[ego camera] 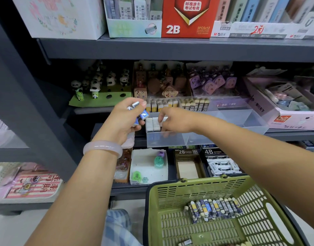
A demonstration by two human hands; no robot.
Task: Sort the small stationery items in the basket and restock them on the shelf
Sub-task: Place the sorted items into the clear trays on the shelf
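My left hand [128, 115] grips a small bunch of blue-and-white wrapped erasers [143, 114] in front of the middle shelf. My right hand [172, 119] reaches into the left compartment of a clear plastic bin [223, 134], its fingers curled onto a white eraser among the white erasers [152, 123] packed at the bin's left end. A green plastic basket [170, 192] sits low at the right, with a row of dark 2B erasers [214, 208] lying on its floor and another one [185, 242] near the front.
Behind the bin stand rows of yellow and dark 2B erasers [179, 103]. Panda figures [99, 82], brown and purple toy boxes fill the shelf behind. Below are 2B and 4B eraser boxes [186, 164] and a white tray with green sharpeners [149, 166]. The shelf post stands left.
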